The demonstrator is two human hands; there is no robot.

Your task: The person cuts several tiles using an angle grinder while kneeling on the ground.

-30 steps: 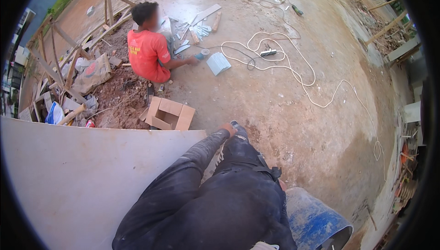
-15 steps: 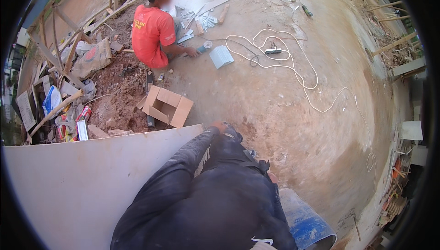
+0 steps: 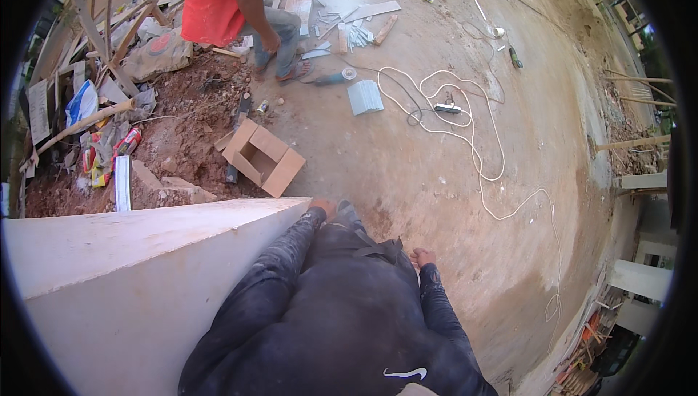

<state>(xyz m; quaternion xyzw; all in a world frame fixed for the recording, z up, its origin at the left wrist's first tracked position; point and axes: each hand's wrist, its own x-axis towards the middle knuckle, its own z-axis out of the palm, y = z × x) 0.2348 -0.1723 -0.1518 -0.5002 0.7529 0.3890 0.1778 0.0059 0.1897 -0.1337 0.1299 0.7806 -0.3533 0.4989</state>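
Plainly, the head view shows the person's left hand [image 3: 325, 209] by the far corner of a white wall [image 3: 145, 272]; whether its fingers close on anything cannot be told. The right hand [image 3: 422, 256] is beside the body, fingers partly bent, its grip unclear. An open cardboard box [image 3: 285, 172] lies just beyond the wall. Farther out, a blue grinder [image 3: 331, 78] lies near stacked tiles [image 3: 365, 98] on the ground [image 3: 422, 178].
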